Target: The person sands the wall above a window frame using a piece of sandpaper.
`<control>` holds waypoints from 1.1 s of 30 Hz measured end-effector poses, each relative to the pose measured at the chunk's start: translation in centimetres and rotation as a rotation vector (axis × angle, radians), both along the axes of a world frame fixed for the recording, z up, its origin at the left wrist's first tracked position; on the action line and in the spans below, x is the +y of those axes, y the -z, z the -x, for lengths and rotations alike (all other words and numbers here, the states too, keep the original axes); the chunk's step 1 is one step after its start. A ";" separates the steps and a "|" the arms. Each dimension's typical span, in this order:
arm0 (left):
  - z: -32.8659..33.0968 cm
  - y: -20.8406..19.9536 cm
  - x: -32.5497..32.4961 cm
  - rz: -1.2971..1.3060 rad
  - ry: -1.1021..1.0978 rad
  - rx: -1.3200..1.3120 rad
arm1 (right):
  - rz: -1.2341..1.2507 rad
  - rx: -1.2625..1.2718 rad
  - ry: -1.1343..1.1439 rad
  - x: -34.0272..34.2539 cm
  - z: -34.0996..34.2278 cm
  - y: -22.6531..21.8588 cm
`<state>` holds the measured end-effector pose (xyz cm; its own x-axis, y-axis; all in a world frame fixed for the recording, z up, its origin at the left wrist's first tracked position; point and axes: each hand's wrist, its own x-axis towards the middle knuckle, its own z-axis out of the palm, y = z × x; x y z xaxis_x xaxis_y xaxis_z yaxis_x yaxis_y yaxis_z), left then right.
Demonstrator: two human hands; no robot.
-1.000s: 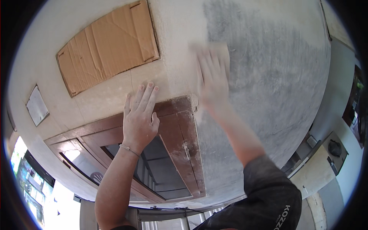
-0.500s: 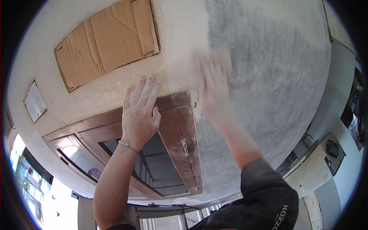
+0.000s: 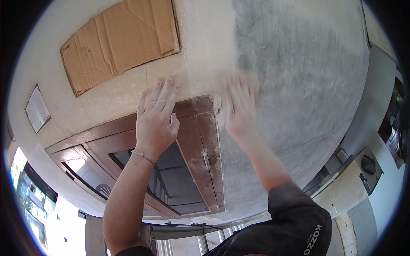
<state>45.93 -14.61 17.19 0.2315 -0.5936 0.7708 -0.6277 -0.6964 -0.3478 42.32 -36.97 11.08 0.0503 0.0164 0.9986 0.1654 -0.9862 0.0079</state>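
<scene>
My left hand [image 3: 156, 121] is open, its dusty fingers laid on the cream wall [image 3: 121, 99] just above the brown wooden frame [image 3: 194, 106]. No object is in it. Beside the frame's upper right corner, my right hand [image 3: 241, 106] presses a pale, square-edged sheet, apparently sandpaper [image 3: 253, 79], against the wall with straight fingers. Motion blurs its fingertips and the sheet. The hand lies where the whitish coat meets a rough grey patch [image 3: 290, 85]. White dust covers both hands.
Brown cardboard [image 3: 121, 42] covers an opening at the upper left. A white paper [image 3: 37, 109] hangs farther left. Below my hands, the frame holds dark glass [image 3: 179, 183] and a latch [image 3: 206, 161]. Metal rails [image 3: 183, 232] stand low down. At right is a ledge with a dark bundle [image 3: 369, 164].
My right hand has slid a short way down the wall with the sheet. My left hand stays in place on the wall, and the view has shifted slightly.
</scene>
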 end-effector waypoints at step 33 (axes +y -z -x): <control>0.3 0.4 -1.3 0.013 0.014 0.049 | 0.020 -0.059 0.068 -0.8 -0.1 -8.8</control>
<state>45.58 -15.93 16.82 0.2611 -0.5872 0.7662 -0.6535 -0.6917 -0.3074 42.46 -37.72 19.91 -0.0068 0.0349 0.9994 0.0966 -0.9947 0.0354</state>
